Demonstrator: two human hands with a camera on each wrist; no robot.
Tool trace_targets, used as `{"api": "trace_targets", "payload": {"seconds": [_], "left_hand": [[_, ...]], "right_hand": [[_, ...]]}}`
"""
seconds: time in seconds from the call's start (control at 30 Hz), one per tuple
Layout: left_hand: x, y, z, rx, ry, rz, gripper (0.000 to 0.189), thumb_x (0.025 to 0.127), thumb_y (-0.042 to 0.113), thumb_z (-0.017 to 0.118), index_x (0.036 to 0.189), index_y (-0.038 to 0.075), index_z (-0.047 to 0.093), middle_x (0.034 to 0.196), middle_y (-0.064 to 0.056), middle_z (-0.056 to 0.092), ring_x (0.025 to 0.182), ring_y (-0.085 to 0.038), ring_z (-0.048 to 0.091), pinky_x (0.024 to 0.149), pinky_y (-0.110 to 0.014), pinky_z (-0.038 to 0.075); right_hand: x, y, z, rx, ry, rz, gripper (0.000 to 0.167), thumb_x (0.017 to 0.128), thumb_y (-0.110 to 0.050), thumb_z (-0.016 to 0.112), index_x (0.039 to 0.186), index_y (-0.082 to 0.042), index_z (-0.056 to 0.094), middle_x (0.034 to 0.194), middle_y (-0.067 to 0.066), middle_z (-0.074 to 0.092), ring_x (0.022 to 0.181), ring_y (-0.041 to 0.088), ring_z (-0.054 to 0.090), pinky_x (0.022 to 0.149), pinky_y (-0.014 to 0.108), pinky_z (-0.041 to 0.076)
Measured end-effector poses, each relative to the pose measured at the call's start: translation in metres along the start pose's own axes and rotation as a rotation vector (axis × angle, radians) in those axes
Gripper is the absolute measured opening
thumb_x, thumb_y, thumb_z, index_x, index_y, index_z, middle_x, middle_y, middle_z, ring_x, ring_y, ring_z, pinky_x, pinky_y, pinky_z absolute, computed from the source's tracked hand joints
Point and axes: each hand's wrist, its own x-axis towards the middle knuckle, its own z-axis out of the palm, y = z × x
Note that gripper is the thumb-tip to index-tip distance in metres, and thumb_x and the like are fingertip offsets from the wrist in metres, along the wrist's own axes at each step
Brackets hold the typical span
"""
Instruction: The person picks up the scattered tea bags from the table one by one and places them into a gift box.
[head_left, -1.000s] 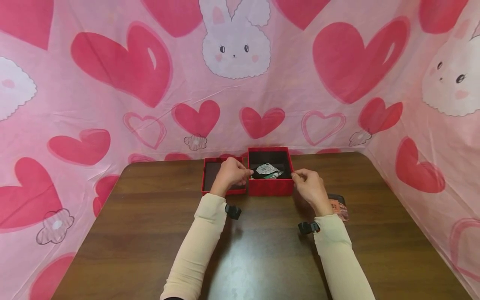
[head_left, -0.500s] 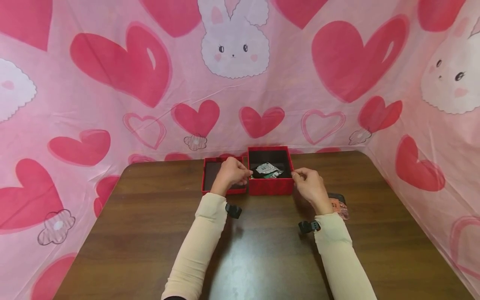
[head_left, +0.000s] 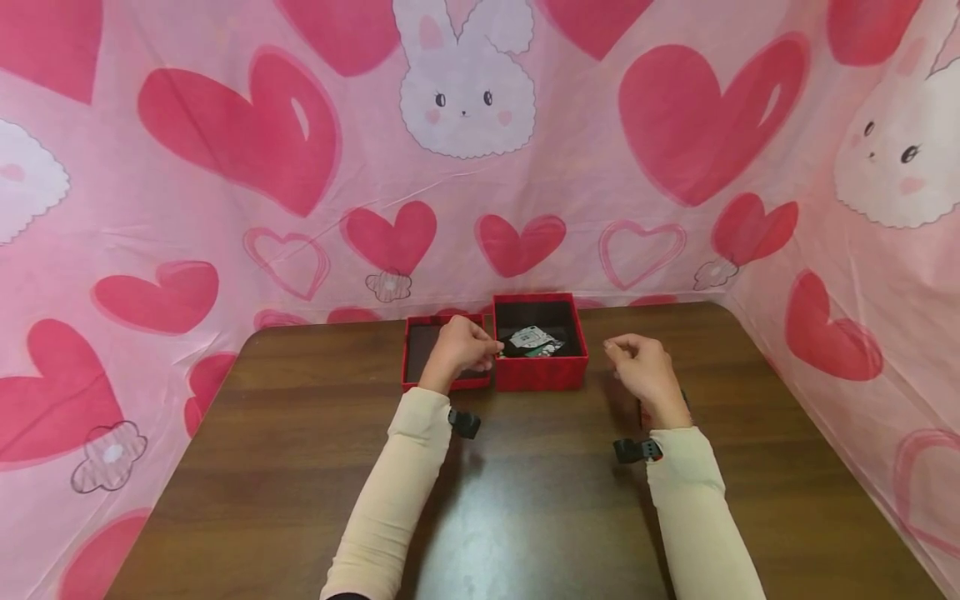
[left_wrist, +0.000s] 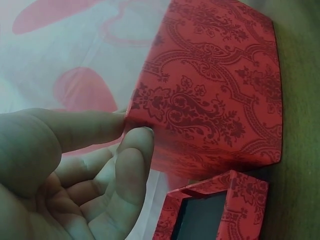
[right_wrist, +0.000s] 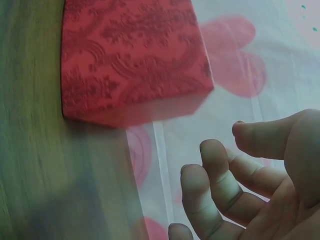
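Observation:
A red box (head_left: 542, 373) with a dark patterned print stands upright at the back of the table, its top uncovered. Inside lie small packets (head_left: 531, 337), one whitish and one greenish, against a black lining. My left hand (head_left: 459, 348) pinches the box's left rim between thumb and fingertip; the left wrist view shows the thumb and a finger (left_wrist: 134, 170) meeting at its edge. To the right, my right hand (head_left: 641, 367) hovers apart from the box, fingers loosely bent around nothing. In the right wrist view a gap separates its fingertips (right_wrist: 192, 177) from the box wall (right_wrist: 135, 60).
Left of the box lies a shallow red lid (head_left: 414, 354), dark inside, partly behind the left hand. A reddish packet (head_left: 643, 414) on the wooden table (head_left: 525, 483) is mostly hidden by the right wrist. Pink heart-print cloth (head_left: 517, 183) hangs along the table's back edge.
My right hand has let go of the box's right rim and moved a little to the right, now covering most of the packet. The left hand stays at the left rim.

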Motion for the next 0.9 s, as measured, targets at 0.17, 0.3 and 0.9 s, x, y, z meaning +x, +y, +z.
{"api": "trace_targets", "payload": {"seconds": [0.17,0.3,0.9], "left_hand": [[-0.001,0.0,0.001,0.001,0.002,0.007,0.015,0.086,0.009,0.081,0.087,-0.006,0.078,0.062,-0.011,0.068,0.052,-0.018,0.065,0.058,-0.033,0.059],[-0.001,0.0,0.001,-0.009,0.006,0.008,0.015,0.086,0.008,0.081,0.087,-0.006,0.078,0.062,-0.011,0.068,0.05,-0.017,0.065,0.056,-0.032,0.058],[-0.003,-0.006,0.0,-0.05,-0.003,0.022,0.017,0.087,0.01,0.081,0.09,-0.007,0.078,0.065,-0.011,0.069,0.049,-0.015,0.063,0.054,-0.03,0.058]], "right_hand": [[-0.004,0.009,-0.016,0.003,0.008,0.036,0.035,0.104,-0.027,0.056,0.122,0.001,0.067,0.105,0.02,0.066,0.087,0.033,0.068,0.069,0.03,0.051],[-0.006,0.016,-0.024,-0.014,0.015,0.051,0.037,0.104,-0.029,0.055,0.124,0.001,0.067,0.105,0.02,0.066,0.092,0.037,0.069,0.07,0.032,0.052],[-0.014,0.058,-0.059,-0.031,0.082,0.144,0.044,0.102,-0.032,0.058,0.125,0.005,0.065,0.103,0.015,0.069,0.08,0.022,0.068,0.064,0.027,0.051]]}}
